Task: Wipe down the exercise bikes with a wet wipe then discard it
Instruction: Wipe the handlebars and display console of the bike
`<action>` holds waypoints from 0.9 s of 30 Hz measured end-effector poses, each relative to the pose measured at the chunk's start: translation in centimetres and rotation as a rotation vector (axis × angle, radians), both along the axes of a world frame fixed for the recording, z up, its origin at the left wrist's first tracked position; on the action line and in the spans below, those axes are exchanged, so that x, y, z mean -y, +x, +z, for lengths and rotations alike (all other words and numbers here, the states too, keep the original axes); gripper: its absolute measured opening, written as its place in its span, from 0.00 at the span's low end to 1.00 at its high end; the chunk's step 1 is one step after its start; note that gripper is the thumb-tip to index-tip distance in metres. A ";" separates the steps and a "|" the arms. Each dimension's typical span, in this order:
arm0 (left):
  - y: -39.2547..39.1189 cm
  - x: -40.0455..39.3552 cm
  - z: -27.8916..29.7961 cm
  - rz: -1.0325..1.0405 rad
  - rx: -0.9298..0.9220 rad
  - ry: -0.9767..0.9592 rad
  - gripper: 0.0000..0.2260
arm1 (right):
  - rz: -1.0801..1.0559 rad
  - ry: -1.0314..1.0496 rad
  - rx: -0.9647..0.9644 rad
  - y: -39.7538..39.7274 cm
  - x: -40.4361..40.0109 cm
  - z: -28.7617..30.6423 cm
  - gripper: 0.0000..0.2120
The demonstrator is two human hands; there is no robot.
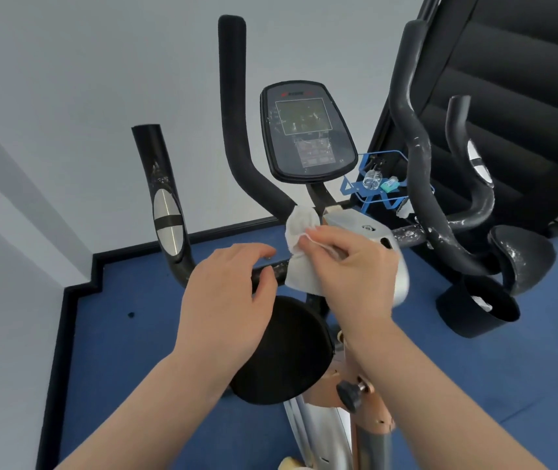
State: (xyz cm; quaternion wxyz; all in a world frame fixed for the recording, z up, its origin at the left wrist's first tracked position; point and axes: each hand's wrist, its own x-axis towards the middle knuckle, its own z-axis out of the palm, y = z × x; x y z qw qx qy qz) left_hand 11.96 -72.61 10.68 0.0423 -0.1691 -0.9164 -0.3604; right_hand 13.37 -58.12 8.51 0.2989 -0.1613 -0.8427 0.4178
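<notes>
An exercise bike fills the middle of the head view, with black handlebars (237,130), a dark console (306,130) and a black round pad (284,351) below. My right hand (352,266) pinches a white wet wipe (301,252) over the crossbar near the bike's centre clamp. My left hand (230,296) hovers just left of the wipe above the crossbar, fingers loosely curled and holding nothing. The crossbar under my hands is mostly hidden.
A small blue wire rack (376,188) with a clear bottle (372,179) stands behind the bike. A black bin (474,310) sits on the blue floor at right. A white wall is to the left and a dark padded machine (525,96) at back right.
</notes>
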 end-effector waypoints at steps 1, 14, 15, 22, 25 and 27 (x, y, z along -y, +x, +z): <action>0.0 0.1 -0.1 0.005 -0.005 -0.001 0.12 | 0.003 -0.046 -0.005 1.1 0.3 -0.6 0.07; 0.2 0.2 -0.3 0.013 0.016 0.033 0.11 | -0.035 -0.016 -0.032 2.0 0.3 -0.9 0.12; 0.2 0.2 -0.3 0.012 0.023 0.034 0.11 | -0.042 0.021 -0.050 1.6 0.3 -0.8 0.10; 0.4 0.2 -0.1 0.006 0.059 0.052 0.11 | -0.093 -0.145 -0.096 0.3 -3.7 3.3 0.06; 0.4 0.2 -0.1 0.012 0.075 0.058 0.11 | -0.004 -0.082 -0.028 0.1 -3.7 3.1 0.06; 0.5 0.2 0.0 0.016 0.079 0.051 0.11 | 0.052 -0.026 0.023 0.0 -2.6 1.9 0.06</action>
